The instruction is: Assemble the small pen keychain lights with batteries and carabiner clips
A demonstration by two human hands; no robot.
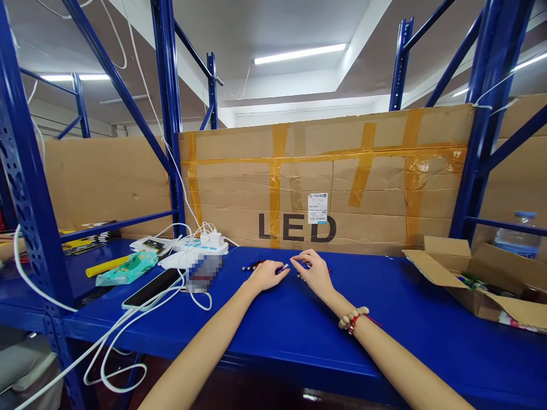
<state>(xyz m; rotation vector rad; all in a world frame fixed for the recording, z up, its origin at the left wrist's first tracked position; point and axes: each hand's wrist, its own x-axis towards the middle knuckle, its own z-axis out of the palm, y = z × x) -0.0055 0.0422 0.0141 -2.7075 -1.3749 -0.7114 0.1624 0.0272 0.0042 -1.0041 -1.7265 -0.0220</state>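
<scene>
In the head view my left hand (267, 276) rests low over the blue shelf top, its fingers closed around a small dark blue stick-like piece with a silver end (282, 268). Just right of it, my right hand (315, 273) has thumb and forefinger bent into a pinch; whatever is between the tips is too small to name. Beside my left hand lie several slim dark blue and red pieces (252, 265). More small pieces (301, 277) sit partly hidden under my right hand. A beaded bracelet (354, 320) is on my right wrist.
An open cardboard box (482, 304) with mixed small things stands at right, a water bottle (518, 234) behind it. At left are a phone (154, 288), white cables (128, 316), a power strip (200, 246) and a teal packet (128, 269). Cardboard (239, 193) walls the back.
</scene>
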